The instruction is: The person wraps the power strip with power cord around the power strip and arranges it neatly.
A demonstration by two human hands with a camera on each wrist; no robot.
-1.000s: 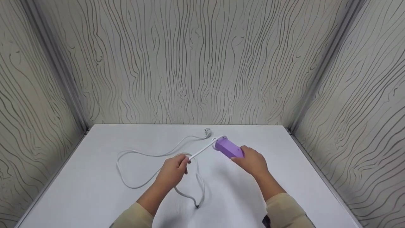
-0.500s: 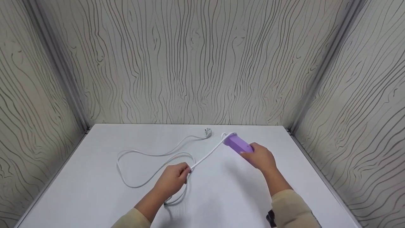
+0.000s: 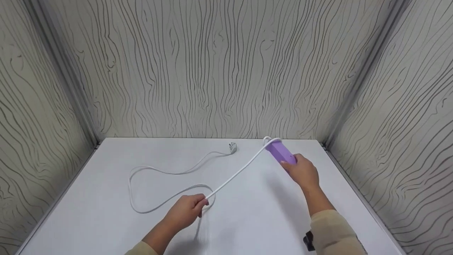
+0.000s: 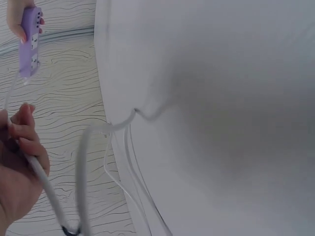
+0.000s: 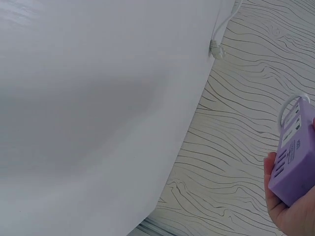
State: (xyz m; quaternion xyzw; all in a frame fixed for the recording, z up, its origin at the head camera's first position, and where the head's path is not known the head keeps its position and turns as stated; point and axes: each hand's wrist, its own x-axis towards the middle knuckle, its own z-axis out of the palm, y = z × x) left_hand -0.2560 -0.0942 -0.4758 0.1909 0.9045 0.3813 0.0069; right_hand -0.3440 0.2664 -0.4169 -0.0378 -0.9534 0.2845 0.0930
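Observation:
A purple power strip point(image 3: 281, 151) is gripped at its near end by my right hand point(image 3: 302, 172), held above the table. In the right wrist view, sockets and several slots show on the face of the power strip point(image 5: 295, 152). Its white cord point(image 3: 240, 170) loops round the far end of the strip, then runs down to my left hand point(image 3: 186, 211), which pinches it between thumb and fingers. In the left wrist view the cord point(image 4: 49, 194) passes through the curled fingers and hangs below, with a small dark band on it.
On the white table point(image 3: 106, 159) the rest of the cord lies in a wide loop toward the left. Its plug point(image 3: 232, 148) lies near the back edge. Wood-patterned panels point(image 3: 212, 71) stand behind and on both sides.
My right hand has moved right and farther back with the power strip. My left hand has come down and slightly left, so the cord stretch between them is longer.

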